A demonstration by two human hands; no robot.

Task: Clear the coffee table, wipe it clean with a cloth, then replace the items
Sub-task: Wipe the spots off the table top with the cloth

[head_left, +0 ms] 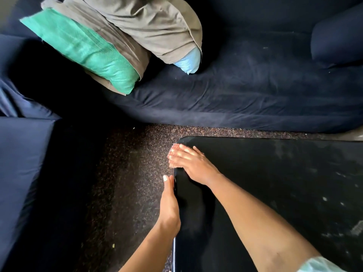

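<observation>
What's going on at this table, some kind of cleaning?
Yes. A person is wiping the glossy black coffee table. Their right hand presses a small pinkish cloth flat onto the table's far left corner, fingers straight. The left hand lies along the table's left edge, just nearer to them. Pale specks and smears show toward the right side, so that part looks unwiped. A green pillow lies on the dark navy sofa behind.

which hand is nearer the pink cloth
Right. The right hand presses on the pink cloth at the table corner; the left hand is apart, at the table's side edge.
</observation>
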